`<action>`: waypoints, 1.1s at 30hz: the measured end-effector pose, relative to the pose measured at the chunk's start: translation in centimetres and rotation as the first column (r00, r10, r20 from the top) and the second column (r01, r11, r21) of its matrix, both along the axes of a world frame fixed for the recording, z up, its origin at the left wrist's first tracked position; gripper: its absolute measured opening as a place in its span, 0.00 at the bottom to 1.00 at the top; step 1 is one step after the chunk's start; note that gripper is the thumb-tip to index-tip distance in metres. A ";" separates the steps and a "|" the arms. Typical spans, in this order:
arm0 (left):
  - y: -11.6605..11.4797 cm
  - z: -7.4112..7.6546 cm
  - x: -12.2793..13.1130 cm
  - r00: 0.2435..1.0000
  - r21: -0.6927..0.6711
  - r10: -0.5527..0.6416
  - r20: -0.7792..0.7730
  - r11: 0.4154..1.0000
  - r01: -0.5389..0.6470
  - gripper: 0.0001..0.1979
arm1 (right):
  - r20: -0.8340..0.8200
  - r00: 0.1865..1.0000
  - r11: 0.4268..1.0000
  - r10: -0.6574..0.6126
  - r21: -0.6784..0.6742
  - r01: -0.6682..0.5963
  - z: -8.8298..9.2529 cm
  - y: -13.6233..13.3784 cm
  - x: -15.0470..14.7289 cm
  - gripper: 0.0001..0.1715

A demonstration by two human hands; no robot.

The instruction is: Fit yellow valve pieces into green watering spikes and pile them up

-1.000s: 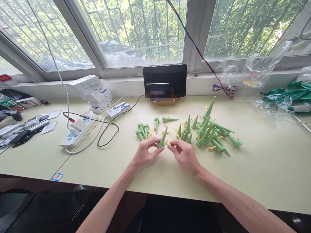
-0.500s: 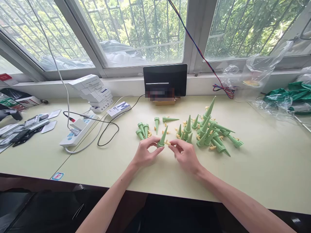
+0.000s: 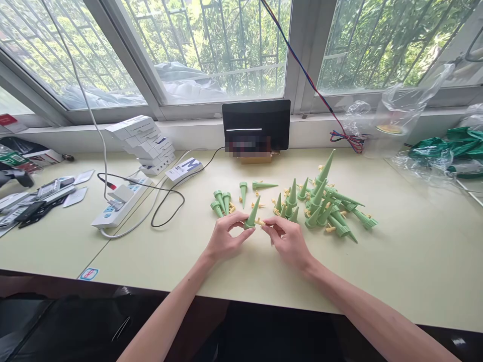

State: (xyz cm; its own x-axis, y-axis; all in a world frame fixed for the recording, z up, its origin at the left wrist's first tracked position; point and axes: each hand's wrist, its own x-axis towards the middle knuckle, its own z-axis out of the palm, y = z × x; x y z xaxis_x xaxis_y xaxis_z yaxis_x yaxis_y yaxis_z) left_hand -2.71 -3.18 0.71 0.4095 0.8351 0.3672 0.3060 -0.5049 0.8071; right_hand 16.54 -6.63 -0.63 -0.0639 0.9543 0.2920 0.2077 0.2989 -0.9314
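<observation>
My left hand [image 3: 225,236] pinches the wide base of a green plastic cone spike [image 3: 252,214] that points up and away. My right hand [image 3: 287,240] pinches a small yellow valve piece [image 3: 260,221] at the cone's base, where the two parts touch. Just beyond my hands lies a pile of green cones [image 3: 324,206] with small yellow pieces among them. A few more cones [image 3: 222,201] lie to the left of it. All of this rests on a pale green table [image 3: 415,251].
A dark tablet [image 3: 256,125] stands against the window sill. To the left lie a white power strip [image 3: 118,203] with black cable, stacked white boxes [image 3: 141,141] and small devices [image 3: 33,198]. Clear plastic bags [image 3: 400,110] and bagged green parts [image 3: 449,151] sit at right.
My right hand's fingers have shifted slightly left, closer to the cone's base. Otherwise nothing has visibly moved.
</observation>
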 end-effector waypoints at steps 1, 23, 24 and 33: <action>0.0 0.0 0.0 1.000 0.002 0.000 0.001 1.000 0.000 0.09 | -0.002 1.000 1.000 0.003 -0.004 -0.003 0.0 0.0 0.0 0.12; -0.1 -0.2 -0.1 1.000 0.054 0.007 -0.013 0.999 -0.007 0.09 | 0.069 0.997 0.999 0.039 -0.013 -0.039 0.2 0.0 0.1 0.21; -0.2 -0.2 -0.1 1.000 0.055 0.008 -0.012 0.998 -0.007 0.08 | 0.077 0.996 0.999 0.038 -0.015 -0.037 0.1 0.0 0.1 0.21; -0.2 -0.2 0.0 0.999 0.058 0.026 -0.023 0.998 -0.025 0.09 | 0.102 0.994 0.999 0.037 -0.024 -0.035 0.0 0.0 0.0 0.21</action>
State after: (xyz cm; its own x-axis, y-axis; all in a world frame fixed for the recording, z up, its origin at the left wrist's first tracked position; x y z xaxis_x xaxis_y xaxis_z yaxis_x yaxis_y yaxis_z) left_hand -2.70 -3.34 0.53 0.3976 0.8229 0.4059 0.3379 -0.5426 0.7690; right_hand 16.54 -6.58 -0.59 -0.1266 0.9571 0.2608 0.2922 0.2872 -0.9122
